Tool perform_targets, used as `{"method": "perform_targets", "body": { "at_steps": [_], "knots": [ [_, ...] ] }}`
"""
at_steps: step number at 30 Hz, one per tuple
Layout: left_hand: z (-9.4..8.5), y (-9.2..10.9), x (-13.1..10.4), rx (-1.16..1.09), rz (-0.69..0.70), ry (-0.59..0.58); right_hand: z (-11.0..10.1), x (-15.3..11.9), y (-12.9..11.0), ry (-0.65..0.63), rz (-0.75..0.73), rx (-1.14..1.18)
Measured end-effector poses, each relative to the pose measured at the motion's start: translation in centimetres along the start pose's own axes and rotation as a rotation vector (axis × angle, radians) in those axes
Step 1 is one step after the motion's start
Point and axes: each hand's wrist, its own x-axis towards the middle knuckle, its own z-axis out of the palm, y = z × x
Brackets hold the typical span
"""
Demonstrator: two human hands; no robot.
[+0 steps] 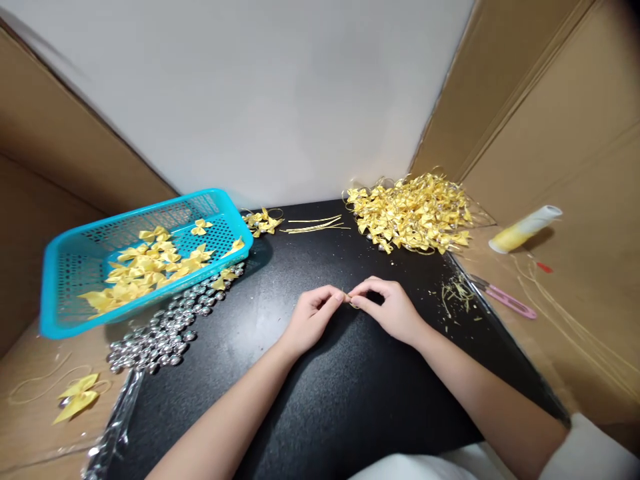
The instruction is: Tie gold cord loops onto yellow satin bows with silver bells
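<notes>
My left hand (pixel 314 316) and my right hand (pixel 389 311) meet fingertip to fingertip over the middle of the black work surface (pixel 345 393). Both are closed in a pinch. A short bit of thin gold cord (pixel 354 305) shows between the fingers; most of it is hidden by them. Beyond the hands lie several cut lengths of gold cord (pixel 315 225). To the left of my left hand spreads a patch of silver bells or beads (pixel 165 333). A large heap of yellow ribbon bows (pixel 410 210) with cords sits beyond my right hand.
A turquoise basket (pixel 65 327) of yellow bows stands at the left, with a few bows (pixel 263 222) beside it. Pink-handled scissors (pixel 510 301), cord scraps (pixel 457 293) and a yellow-white spool (pixel 525 229) are at the right. Cardboard walls (pixel 560 147) flank both sides.
</notes>
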Motion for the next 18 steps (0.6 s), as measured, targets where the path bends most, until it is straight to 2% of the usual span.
{"method": "perform_targets", "body": {
  "at_steps": [3, 7, 9, 12, 15, 18],
  "knots": [
    [0.0, -0.2, 0.1, -0.03, -0.005, 0.049, -0.9, 0.7, 0.1, -0.049, 0.031, -0.038],
    [-0.3, -0.6, 0.4, -0.033, -0.031, 0.149, -3.2, 2.7, -0.8, -0.282, 0.024, -0.141],
    [-0.5, -0.6, 0.5, 0.014, -0.037, 0.136, -4.4, 4.0, -1.5, -0.393, -0.019, -0.21],
    [-0.9, -0.1, 0.7, 0.072, -0.037, 0.093, -6.0, 5.9, -2.6, -0.48, -0.091, -0.323],
    [-1.5, 0.3, 1.0, 0.065, -0.043, 0.115, -6.8, 7.3, -3.1, -0.437, -0.121, -0.483],
    [-1.8, 0.3, 1.3, 0.055, -0.038, 0.17, -6.2, 7.7, -3.3, -0.239, -0.18, -0.567]
  ]
}}
